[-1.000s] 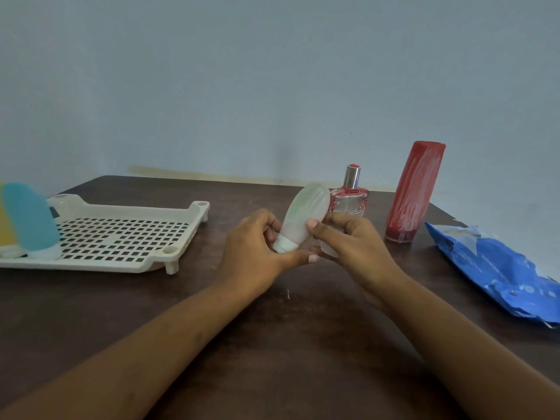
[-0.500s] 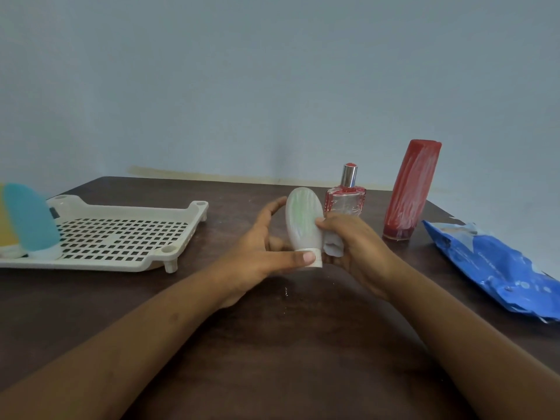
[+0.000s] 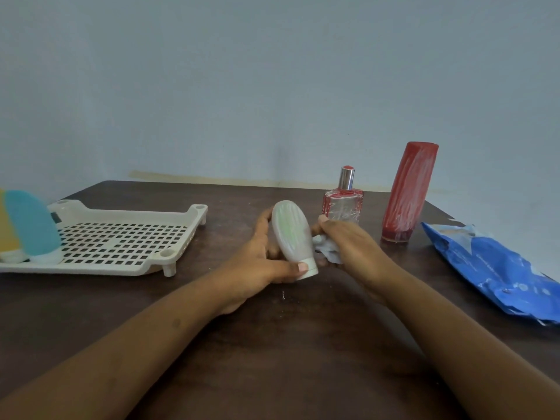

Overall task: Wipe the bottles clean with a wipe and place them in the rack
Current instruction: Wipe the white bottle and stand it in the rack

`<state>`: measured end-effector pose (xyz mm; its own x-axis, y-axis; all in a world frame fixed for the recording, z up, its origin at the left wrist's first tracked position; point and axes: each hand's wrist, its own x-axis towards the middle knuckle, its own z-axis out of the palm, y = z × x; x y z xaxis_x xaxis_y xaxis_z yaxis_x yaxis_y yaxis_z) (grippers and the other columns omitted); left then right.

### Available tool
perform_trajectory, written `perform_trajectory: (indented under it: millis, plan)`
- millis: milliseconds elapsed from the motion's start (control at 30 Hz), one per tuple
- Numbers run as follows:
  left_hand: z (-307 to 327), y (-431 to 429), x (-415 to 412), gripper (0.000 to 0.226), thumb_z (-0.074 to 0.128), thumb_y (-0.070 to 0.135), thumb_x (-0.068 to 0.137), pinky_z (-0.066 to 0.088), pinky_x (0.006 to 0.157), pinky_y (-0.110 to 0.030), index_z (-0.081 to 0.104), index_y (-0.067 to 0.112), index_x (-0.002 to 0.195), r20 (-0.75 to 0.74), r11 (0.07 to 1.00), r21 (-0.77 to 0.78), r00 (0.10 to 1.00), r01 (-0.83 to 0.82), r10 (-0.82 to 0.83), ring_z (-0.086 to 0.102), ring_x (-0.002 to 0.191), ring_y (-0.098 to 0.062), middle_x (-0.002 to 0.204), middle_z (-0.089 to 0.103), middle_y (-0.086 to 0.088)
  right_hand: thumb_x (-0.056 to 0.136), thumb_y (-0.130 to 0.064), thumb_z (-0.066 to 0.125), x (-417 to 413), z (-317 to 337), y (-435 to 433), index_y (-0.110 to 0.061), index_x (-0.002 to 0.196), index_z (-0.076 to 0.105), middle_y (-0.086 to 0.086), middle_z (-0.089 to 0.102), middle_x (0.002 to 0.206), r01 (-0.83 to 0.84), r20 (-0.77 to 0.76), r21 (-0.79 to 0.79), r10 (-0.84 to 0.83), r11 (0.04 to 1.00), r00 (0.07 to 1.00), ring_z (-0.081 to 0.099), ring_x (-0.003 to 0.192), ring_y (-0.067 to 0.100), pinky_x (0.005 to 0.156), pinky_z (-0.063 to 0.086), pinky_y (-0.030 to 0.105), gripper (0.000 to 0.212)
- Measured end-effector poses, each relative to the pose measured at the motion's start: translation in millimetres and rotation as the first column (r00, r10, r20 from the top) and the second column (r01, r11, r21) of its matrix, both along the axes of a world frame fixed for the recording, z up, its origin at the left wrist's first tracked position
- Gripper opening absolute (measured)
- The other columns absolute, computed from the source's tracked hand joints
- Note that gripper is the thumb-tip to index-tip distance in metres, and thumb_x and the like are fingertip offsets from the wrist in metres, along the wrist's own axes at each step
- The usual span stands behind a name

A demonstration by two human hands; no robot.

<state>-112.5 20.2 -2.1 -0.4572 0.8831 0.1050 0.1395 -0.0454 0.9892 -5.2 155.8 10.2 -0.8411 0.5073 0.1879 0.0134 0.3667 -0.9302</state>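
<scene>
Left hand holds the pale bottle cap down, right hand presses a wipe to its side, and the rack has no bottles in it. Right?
Not quite: the head view shows the rack holding a blue bottle and a yellow bottle at its left end. The rest stands: left hand holds the pale bottle cap down, right hand presses the wipe to its side.

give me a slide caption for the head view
Left hand holds a pale bottle cap-down; right hand holds a wipe against its side.
</scene>
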Motion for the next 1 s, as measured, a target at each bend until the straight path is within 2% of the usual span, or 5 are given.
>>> perform_trajectory:
  millis: [167,300,500,800,1000]
  plan:
    - [1,2,0,0.084,0.063,-0.011,0.084,0.059,0.071,-0.026,0.02,0.046,0.127,0.09,0.999,0.026,0.995,-0.033,0.031,0.07,0.08,-0.013,0.071,0.071,0.005,0.096,-0.014,0.048,-3,2,-5,-0.021,0.11,0.057,-0.001,0.059,0.106,0.082,-0.041,0.156,-0.077,0.984,0.996,0.059,0.092,0.012,0.063,0.049,0.016,0.018]
    - [-2,3,-1,0.082,0.061,-0.012,0.085,0.06,0.073,-0.027,0.023,0.043,0.132,0.131,0.998,0.044,0.991,-0.044,0.037,0.07,0.082,-0.013,0.075,0.069,0.005,0.09,-0.015,0.06,-3,1,-3,-0.023,0.113,0.057,-0.004,0.061,0.11,0.186,-0.131,0.186,-0.163,0.965,0.978,0.061,0.098,0.013,0.08,0.055,0.028,0.024]
    - [-1,4,-3,0.087,0.059,-0.011,0.086,0.06,0.078,-0.03,0.018,0.031,0.15,0.157,1.0,0.028,0.988,-0.009,0.005,0.065,0.106,-0.023,0.125,0.059,-0.014,0.086,-0.014,0.065,-5,-4,-9,-0.021,0.094,0.07,-0.008,0.068,0.089,0.199,-0.17,0.29,-0.154,0.936,0.973,0.061,0.078,0.005,0.062,0.046,0.013,0.012]
    - [-1,4,-6,0.088,0.057,-0.011,0.088,0.06,0.076,-0.027,0.015,0.034,0.151,0.186,1.0,0.014,0.983,0.001,-0.003,0.066,0.102,-0.021,0.127,0.06,-0.017,0.084,-0.014,0.067,1,3,-12,-0.024,0.091,0.073,-0.011,0.066,0.089,0.15,-0.054,0.469,-0.141,0.871,0.989,0.054,0.065,-0.004,0.054,0.039,0.004,0.013]
    - [-2,5,-7,0.087,0.059,-0.01,0.088,0.06,0.077,-0.028,0.017,0.031,0.152,0.168,1.0,-0.003,0.986,0.014,-0.013,0.066,0.1,-0.02,0.116,0.061,-0.012,0.085,-0.011,0.065,-6,1,-13,-0.023,0.091,0.072,-0.007,0.065,0.089,0.265,-0.139,0.498,-0.225,0.826,0.964,0.051,0.071,-0.002,0.059,0.035,0.0,0.015]
